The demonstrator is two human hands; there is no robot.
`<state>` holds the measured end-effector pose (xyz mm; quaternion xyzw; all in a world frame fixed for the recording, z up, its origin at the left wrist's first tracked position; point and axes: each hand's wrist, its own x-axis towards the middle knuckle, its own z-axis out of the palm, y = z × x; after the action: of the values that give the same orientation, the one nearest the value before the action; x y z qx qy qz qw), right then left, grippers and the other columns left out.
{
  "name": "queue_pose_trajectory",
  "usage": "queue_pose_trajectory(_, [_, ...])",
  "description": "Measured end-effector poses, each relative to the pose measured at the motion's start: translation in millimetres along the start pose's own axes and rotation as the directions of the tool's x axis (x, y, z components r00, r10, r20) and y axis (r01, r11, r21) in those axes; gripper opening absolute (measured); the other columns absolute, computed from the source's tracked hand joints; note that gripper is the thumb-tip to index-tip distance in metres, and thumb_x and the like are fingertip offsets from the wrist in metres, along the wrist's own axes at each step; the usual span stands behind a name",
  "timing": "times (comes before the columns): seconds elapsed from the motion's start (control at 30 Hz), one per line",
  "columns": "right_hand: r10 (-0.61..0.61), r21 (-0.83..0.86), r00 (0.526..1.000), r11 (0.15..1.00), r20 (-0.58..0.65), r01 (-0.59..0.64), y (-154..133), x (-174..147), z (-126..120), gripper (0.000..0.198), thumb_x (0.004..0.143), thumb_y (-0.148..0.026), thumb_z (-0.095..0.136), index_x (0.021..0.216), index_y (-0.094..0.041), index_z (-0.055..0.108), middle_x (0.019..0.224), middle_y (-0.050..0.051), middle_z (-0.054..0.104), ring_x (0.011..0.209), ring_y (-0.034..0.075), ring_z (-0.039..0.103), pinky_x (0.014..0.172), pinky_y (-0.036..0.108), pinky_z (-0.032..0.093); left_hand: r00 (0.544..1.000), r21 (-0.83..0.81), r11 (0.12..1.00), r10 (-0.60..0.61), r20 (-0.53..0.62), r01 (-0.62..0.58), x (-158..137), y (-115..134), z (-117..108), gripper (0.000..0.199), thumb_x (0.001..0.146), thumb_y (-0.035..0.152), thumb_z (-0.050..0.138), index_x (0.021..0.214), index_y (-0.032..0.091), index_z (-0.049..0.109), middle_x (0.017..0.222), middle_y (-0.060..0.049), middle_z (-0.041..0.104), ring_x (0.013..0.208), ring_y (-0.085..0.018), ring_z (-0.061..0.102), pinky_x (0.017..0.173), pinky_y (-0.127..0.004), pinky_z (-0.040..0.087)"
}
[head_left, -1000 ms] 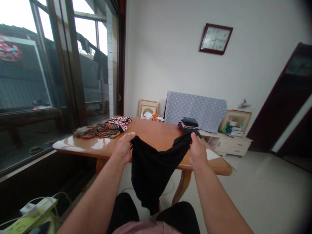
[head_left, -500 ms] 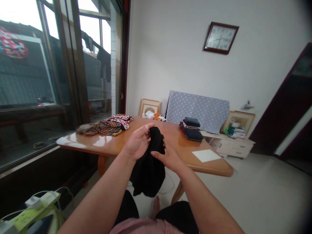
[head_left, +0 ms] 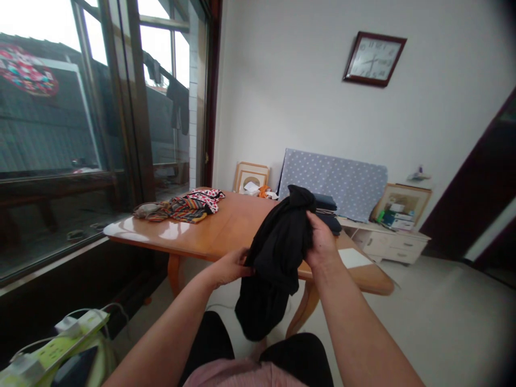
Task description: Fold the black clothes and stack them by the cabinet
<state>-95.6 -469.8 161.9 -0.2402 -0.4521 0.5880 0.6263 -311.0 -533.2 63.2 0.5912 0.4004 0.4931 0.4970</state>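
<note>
A black cloth garment [head_left: 278, 247] hangs bunched between my hands, in front of the table's near edge; its exact kind cannot be made out. My left hand [head_left: 234, 267] grips its left side, thumb on top and fingers partly hidden behind the fabric. Higher up, my right hand [head_left: 320, 239] holds the right edge, its fingers tucked behind the cloth. The upper end flops over above my right hand, and the lower end dangles over my lap. Just behind the garment, partly covered by it, stands a stack of folded dark clothes [head_left: 326, 203].
Patterned clothes [head_left: 187, 208] lie on the left of the wooden table [head_left: 237, 215]. A white sheet [head_left: 355, 258] rests near its right corner. Behind are a dotted blue cloth [head_left: 334, 177] and a white cabinet [head_left: 395, 244]. A power strip [head_left: 52, 349] sits at lower left.
My hands have moved apart: the right one up and to the right, the left one lower. The black garment is now raised and spread wider, covering part of the folded stack.
</note>
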Motion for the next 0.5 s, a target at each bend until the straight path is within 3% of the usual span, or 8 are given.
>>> queue_pose_trajectory(0.1, [-0.017,0.025,1.0,1.0,-0.001,0.017,-16,1,-1,0.027,0.079,-0.041,0.065,0.093,-0.02,0.074,0.091,0.007,0.076,0.098,0.029,0.069,0.088,0.045,0.056,0.997,0.013,0.998,-0.069,0.036,0.069,3,-17,6,0.026,0.07,0.028,0.079,0.094,0.02,0.075,0.099,-0.009,0.075,0.102,-0.029,0.066,0.094,-0.042,0.048])
queue_pose_trajectory(0.17, [-0.056,0.017,0.998,0.998,-0.017,0.057,-24,2,-2,0.026,0.079,-0.041,0.065,0.092,-0.02,0.074,0.09,0.007,0.075,0.099,0.029,0.069,0.088,0.045,0.056,0.995,-0.037,0.995,-0.092,0.036,0.094,8,-25,14,0.035,0.072,0.03,0.079,0.105,0.021,0.073,0.11,-0.01,0.073,0.108,-0.029,0.065,0.094,-0.041,0.048])
queue_pose_trajectory(0.3, [-0.137,-0.019,0.989,0.991,-0.058,0.136,-32,5,-7,0.025,0.078,-0.039,0.066,0.091,-0.019,0.074,0.086,0.007,0.075,0.099,0.029,0.068,0.087,0.045,0.056,0.992,-0.185,0.979,-0.1,-0.076,0.084,20,-39,33,0.057,0.066,0.027,0.085,0.12,0.022,0.066,0.122,-0.012,0.068,0.11,-0.028,0.064,0.094,-0.04,0.049])
queue_pose_trajectory(0.4, [-0.127,-0.007,0.989,0.992,-0.076,0.127,-34,10,-15,0.026,0.079,-0.04,0.065,0.091,-0.019,0.073,0.087,0.007,0.074,0.099,0.029,0.068,0.087,0.045,0.056,0.983,-0.285,0.951,-0.153,-0.1,0.119,27,-45,40,0.043,0.071,0.027,0.081,0.111,0.019,0.07,0.115,-0.012,0.072,0.106,-0.028,0.067,0.096,-0.041,0.048])
queue_pose_trajectory(0.5, [-0.098,0.035,0.992,0.994,-0.085,0.101,-35,20,-23,0.027,0.079,-0.042,0.063,0.091,-0.02,0.073,0.09,0.007,0.074,0.1,0.028,0.068,0.088,0.044,0.055,0.96,-0.472,0.859,-0.268,-0.088,0.197,36,-34,35,0.032,0.077,0.027,0.072,0.109,0.019,0.071,0.111,-0.012,0.074,0.103,-0.029,0.069,0.093,-0.042,0.05])
